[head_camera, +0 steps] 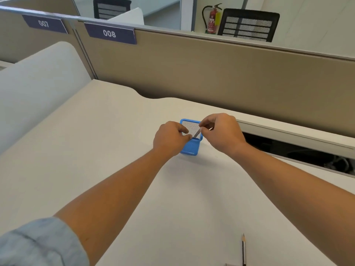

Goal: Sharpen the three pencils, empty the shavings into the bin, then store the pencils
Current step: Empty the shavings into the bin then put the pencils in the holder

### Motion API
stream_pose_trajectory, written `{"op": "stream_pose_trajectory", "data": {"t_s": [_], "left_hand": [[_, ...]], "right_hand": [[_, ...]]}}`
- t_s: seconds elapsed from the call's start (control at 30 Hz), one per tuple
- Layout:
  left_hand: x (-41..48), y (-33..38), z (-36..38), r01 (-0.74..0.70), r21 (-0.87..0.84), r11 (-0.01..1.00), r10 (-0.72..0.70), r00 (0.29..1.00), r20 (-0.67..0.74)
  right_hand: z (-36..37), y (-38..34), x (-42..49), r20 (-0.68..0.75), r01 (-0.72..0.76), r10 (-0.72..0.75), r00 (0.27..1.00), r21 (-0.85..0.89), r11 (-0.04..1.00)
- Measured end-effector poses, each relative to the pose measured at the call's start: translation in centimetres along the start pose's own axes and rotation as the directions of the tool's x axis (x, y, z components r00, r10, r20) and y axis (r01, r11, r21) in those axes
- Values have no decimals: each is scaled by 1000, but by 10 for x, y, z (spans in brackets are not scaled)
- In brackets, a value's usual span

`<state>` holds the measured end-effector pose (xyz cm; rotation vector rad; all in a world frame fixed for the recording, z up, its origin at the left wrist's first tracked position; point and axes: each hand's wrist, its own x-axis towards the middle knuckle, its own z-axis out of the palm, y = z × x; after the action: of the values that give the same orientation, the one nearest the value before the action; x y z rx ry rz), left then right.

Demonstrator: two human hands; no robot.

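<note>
The right hand [221, 131] pinches a thin grey pencil [197, 133] between thumb and forefinger, its lower end slanting down toward the left hand [170, 138]. The left grip is curled closed just beside it; whether it holds a sharpener or only steadies the pencil's tip I cannot tell, since the fingers cover that spot. Directly under both grips stands a blue mesh holder [190, 145], its open top between the two hands.

This looks like either sharpening over the holder or dropping the pencil in. To do it well, keep the pencil centred over the opening, lower it point-safe, and let go only once the end is inside the rim, so the light holder does not tip.

Well back from the grips, toward the person, a second pencil [243, 250] lies on the bench [96, 150], cut off by the lower edge. A third pencil, any sharpener and the bin are not visible.
</note>
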<state>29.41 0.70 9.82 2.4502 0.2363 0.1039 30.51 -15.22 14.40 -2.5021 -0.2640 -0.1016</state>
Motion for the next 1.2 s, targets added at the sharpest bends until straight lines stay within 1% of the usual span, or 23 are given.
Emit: {"op": "stream_pose_trajectory", "data": {"t_s": [0.1,0.2,0.27,0.33,0.43,0.53,0.7,0.83,0.9,0.97,1.0,1.07,1.13,1.2], "left_hand": [[-3,-4,1,2,-79,997,-7,998,-60],[-9,-11,1,-14,-150,989,-15,981,-192],[-15,-19,3,-9,-208,978,-48,961,-271],[-24,-28,8,-5,-259,966,-77,949,-307],[-36,-38,19,14,-346,938,-125,946,-300],[-44,-43,27,59,-421,905,-186,946,-266],[-46,-41,28,69,-434,898,-174,963,-207],[-65,-40,33,92,-440,893,-182,969,-166],[-86,-44,40,95,-404,910,-165,976,-141],[-112,-50,47,74,-325,943,-109,990,-91],[-126,-53,52,42,-264,963,-61,996,-63],[-150,-58,61,-88,-89,992,83,995,-50],[-168,-60,67,-193,62,979,196,980,-44],[-180,-62,73,-245,132,961,253,966,-52]], "right_hand": [[5,0,3,18,-1,2,1000,-35,999],[8,-2,7,36,16,-14,999,-70,997],[10,-4,9,55,21,-16,998,-109,994],[14,-5,10,77,15,-5,997,-133,991],[18,-4,10,87,2,10,996,-137,991],[19,-1,9,59,-9,16,998,-120,993],[10,6,-2,-2,-49,49,999,-32,998],[0,29,-35,-41,-141,144,989,68,988],[-5,45,-62,-26,-193,196,980,98,976],[-7,61,-94,38,-260,258,965,69,963],[-8,68,-111,84,-303,300,950,23,953],[-7,80,-141,182,-361,374,909,-103,927],[-6,87,-167,252,-392,434,865,-203,898],[-6,90,-189,285,-411,475,832,-258,874]]}}
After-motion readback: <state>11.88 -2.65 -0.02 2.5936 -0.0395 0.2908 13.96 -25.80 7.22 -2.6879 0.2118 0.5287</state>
